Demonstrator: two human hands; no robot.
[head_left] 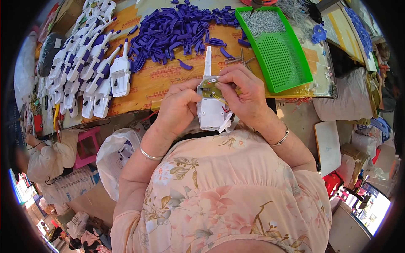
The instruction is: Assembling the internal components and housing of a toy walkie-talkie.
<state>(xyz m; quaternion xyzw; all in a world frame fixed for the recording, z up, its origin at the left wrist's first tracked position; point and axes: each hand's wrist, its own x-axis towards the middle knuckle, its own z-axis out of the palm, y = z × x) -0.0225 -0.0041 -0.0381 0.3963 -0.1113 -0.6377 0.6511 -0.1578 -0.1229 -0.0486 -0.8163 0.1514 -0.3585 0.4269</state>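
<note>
A white plastic housing half (211, 114) with a long narrow stem pointing away from me is held in front of my chest. My left hand (179, 103) is closed around its left side. A small green-brown circuit board (206, 87) lies across the housing's upper part. At the board's upper right edge, the thumb and forefinger of my right hand (244, 89) are pinched together; any tiny part between them is hidden. Thin yellow wires (217, 98) run from the board under my right fingers. A loose white piece (226, 123) hangs at the housing's lower right corner.
A heap of purple plastic parts (168, 31) covers the table's middle. White housings (121, 76) are stacked at the left. A green perforated tray (291, 63) with small metal screws (263, 22) stands at the right. A white bag (116, 156) is below left; another person (55, 154) sits beyond it.
</note>
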